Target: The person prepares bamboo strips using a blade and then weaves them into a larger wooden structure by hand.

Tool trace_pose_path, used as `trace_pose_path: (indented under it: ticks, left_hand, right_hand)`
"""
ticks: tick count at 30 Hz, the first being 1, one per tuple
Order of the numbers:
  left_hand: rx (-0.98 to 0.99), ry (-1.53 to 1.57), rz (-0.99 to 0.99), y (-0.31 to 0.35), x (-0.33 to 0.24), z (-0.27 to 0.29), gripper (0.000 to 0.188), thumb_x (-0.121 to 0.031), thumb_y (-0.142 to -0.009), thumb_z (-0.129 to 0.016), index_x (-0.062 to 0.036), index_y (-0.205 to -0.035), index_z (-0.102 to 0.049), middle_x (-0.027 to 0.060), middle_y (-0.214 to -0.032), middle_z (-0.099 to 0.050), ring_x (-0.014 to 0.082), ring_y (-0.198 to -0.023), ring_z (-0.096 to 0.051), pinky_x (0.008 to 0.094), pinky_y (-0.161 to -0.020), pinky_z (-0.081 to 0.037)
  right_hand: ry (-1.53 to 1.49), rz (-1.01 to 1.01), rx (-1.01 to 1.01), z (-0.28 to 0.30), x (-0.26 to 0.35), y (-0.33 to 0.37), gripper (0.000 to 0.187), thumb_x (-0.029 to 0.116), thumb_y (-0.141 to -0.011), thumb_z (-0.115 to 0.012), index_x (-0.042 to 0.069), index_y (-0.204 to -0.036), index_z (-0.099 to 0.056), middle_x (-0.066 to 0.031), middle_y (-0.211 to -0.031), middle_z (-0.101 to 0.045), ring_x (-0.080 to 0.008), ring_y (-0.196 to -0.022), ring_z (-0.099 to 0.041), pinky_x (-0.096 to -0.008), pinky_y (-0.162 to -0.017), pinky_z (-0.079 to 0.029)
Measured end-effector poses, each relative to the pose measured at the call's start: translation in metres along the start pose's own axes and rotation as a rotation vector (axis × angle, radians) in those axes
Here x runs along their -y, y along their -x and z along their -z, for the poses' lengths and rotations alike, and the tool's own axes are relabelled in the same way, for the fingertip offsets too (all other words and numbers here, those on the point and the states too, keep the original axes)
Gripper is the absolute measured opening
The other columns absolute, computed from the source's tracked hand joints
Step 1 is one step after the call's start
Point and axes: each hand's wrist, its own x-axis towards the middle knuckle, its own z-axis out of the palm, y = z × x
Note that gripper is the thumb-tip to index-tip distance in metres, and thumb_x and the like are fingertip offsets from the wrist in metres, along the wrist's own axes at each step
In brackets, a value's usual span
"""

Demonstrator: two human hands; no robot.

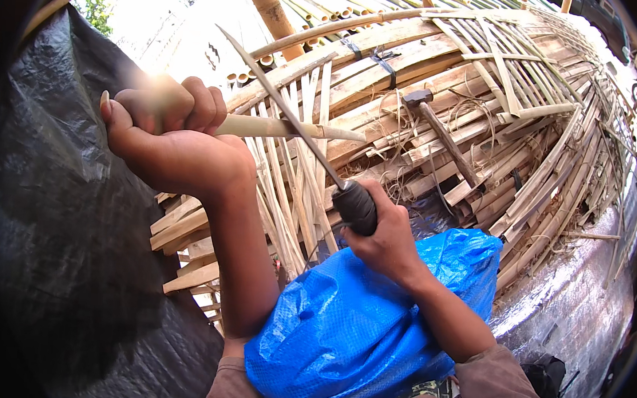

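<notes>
My left hand (173, 128) is raised at the left, fingers curled around a pale bamboo strip (293, 129) that points out to the right. In my right hand (385, 236) is a long knife (294, 117), gripped by its black-wrapped handle. Its narrow blade slants up and to the left, crossing in front of the bamboo strip; whether the two touch I cannot tell. Below both hands a blue plastic sheet (354, 332) covers my lap. A hammer (439, 130) with a wooden handle lies beyond my right hand on split bamboo.
Layers of split bamboo slats (385, 64) spread across the far side and right. Thin strips (298, 176) stand between my arms. A dark plastic sheet (70, 206) hangs at the left, close to my left hand. An upright bamboo pole (272, 10) rises at the back. Silvery sheeting (566, 316) lies at right.
</notes>
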Motion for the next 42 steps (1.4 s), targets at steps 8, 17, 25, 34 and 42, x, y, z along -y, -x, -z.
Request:
trace_pose_path:
  ticks: [8,17,25,34,42]
  left_hand:
    - [0.064,0.025,0.002,0.012,-0.006,-0.003,0.040,-0.034,-0.098,-0.037,-0.0183,-0.065,-0.020,-0.0030,-0.054,-0.017,0.0082,-0.045,-0.012,0.0262,-0.044,-0.009]
    - [-0.047,-0.012,0.012,0.010,-0.005,0.000,0.043,-0.036,-0.099,-0.037,-0.0176,-0.065,-0.018,-0.0028,-0.054,-0.016,0.0083,-0.046,-0.012,0.0267,-0.044,-0.010]
    - [-0.061,-0.023,-0.009,0.013,-0.007,0.007,0.043,-0.035,-0.099,-0.036,-0.0176,-0.065,-0.018,-0.0026,-0.054,-0.017,0.0088,-0.046,-0.013,0.0268,-0.043,-0.009]
    - [-0.172,-0.034,-0.010,0.011,-0.008,0.005,0.042,-0.033,-0.097,-0.038,-0.0188,-0.066,-0.015,-0.0029,-0.054,-0.015,0.0083,-0.046,-0.012,0.0260,-0.044,-0.010]
    - [0.194,0.110,0.049,0.017,-0.007,-0.009,0.042,-0.038,-0.098,-0.039,-0.0201,-0.066,-0.020,-0.0037,-0.052,-0.018,0.0073,-0.044,-0.011,0.0255,-0.042,-0.008]
  right_hand:
    - [0.012,-0.021,0.004,0.020,0.020,0.013,0.042,0.009,-0.073,-0.070,0.005,-0.113,-0.055,-0.0154,-0.078,-0.065,-0.0289,-0.073,-0.070,-0.0379,-0.067,-0.053]
    - [0.102,-0.008,-0.031,0.008,-0.022,0.000,0.042,0.012,-0.075,-0.071,0.009,-0.114,-0.054,-0.0247,-0.081,-0.067,-0.0449,-0.078,-0.068,-0.0497,-0.064,-0.054]
    - [-0.136,0.063,0.055,0.020,0.035,0.014,0.044,0.005,-0.072,-0.071,0.005,-0.114,-0.055,-0.0078,-0.087,-0.067,-0.0142,-0.072,-0.064,-0.0296,-0.070,-0.052]
    - [0.237,-0.334,-0.130,0.019,-0.091,-0.007,0.037,0.014,-0.074,-0.069,0.001,-0.106,-0.055,-0.0266,-0.085,-0.067,-0.0441,-0.081,-0.066,-0.0459,-0.069,-0.051]
    - [0.012,-0.172,-0.118,0.022,-0.070,0.011,0.044,0.024,-0.074,-0.074,0.004,-0.109,-0.058,-0.0210,-0.083,-0.069,-0.0365,-0.075,-0.070,-0.0413,-0.067,-0.053]
